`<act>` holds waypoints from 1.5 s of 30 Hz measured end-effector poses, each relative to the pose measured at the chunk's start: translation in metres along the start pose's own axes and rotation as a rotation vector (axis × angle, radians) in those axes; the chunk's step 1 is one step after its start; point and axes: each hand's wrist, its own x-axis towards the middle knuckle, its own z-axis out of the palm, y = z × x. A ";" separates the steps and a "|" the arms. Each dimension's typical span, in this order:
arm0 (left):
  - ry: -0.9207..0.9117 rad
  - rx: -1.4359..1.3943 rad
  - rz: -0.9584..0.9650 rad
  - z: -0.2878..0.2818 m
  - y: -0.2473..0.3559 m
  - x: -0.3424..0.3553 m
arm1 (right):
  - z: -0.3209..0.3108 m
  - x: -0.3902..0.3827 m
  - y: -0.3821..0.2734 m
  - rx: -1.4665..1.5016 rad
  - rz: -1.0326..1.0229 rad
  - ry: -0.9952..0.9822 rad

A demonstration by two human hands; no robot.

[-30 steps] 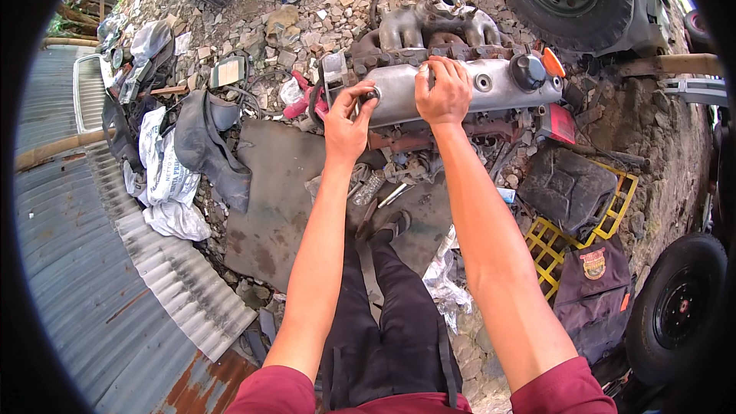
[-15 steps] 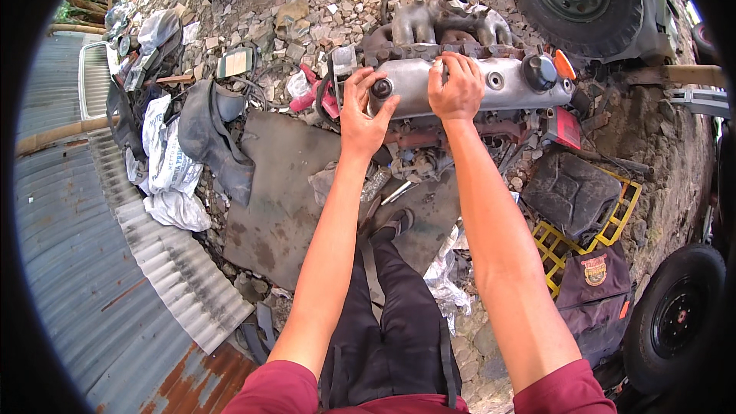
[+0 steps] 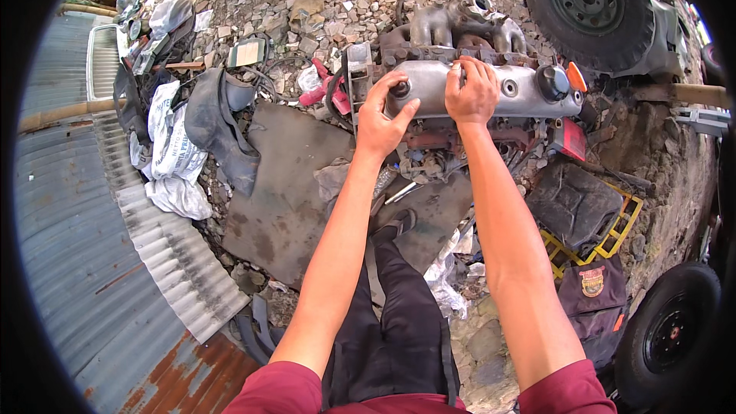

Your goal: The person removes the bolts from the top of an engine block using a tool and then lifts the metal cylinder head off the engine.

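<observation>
A silver valve cover [image 3: 529, 84] lies along the top of a rusty, grimy engine [image 3: 510, 133] in front of me. My left hand [image 3: 383, 119] grips the cover's left end, thumb and fingers on either side of a black round plug [image 3: 399, 89]. Farther along the cover, my right hand [image 3: 473, 97] is closed, its fingertips pinched at a spot on the cover's top. What lies between those fingertips is mostly hidden. To the right of that hand, a bolt hole [image 3: 509, 88] and a black oil filler cap [image 3: 551, 83] show on the cover.
A large off-road wheel [image 3: 586, 0] stands beyond the engine's right end, and another tyre [image 3: 667, 335] at lower right. A dark sheet [image 3: 280, 184] covers ground before me. A yellow crate [image 3: 622, 222] lies right; corrugated roofing [image 3: 73, 207] and white sacks [image 3: 175, 142] lie left.
The view has shifted slightly, so the engine appears a little farther right. Both hands keep about the same places on the valve cover.
</observation>
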 end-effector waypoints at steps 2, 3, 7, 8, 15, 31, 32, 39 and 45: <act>0.038 -0.113 -0.046 -0.002 -0.010 0.003 | 0.000 0.001 -0.002 0.001 -0.001 -0.005; 0.034 -0.048 -0.022 -0.002 -0.014 0.000 | -0.001 0.000 -0.003 0.002 -0.002 -0.007; 0.069 -0.049 -0.006 0.006 -0.006 -0.003 | -0.001 0.001 -0.001 -0.001 -0.004 -0.005; 0.094 -0.061 -0.037 0.008 -0.002 -0.002 | -0.001 0.001 -0.001 0.001 -0.003 -0.008; 0.111 0.053 -0.069 0.009 -0.010 -0.009 | -0.001 0.000 -0.001 -0.002 0.004 -0.013; 0.328 0.199 0.011 0.030 0.005 -0.003 | -0.004 0.000 -0.005 -0.002 0.001 -0.029; 0.308 0.193 0.017 0.029 0.004 -0.003 | -0.004 0.000 -0.004 -0.005 -0.003 -0.023; 0.290 0.059 -0.045 0.019 -0.010 0.001 | -0.003 0.000 -0.004 0.004 0.008 -0.042; 0.278 0.186 0.036 0.020 -0.012 0.000 | -0.004 0.001 -0.004 -0.003 0.004 -0.052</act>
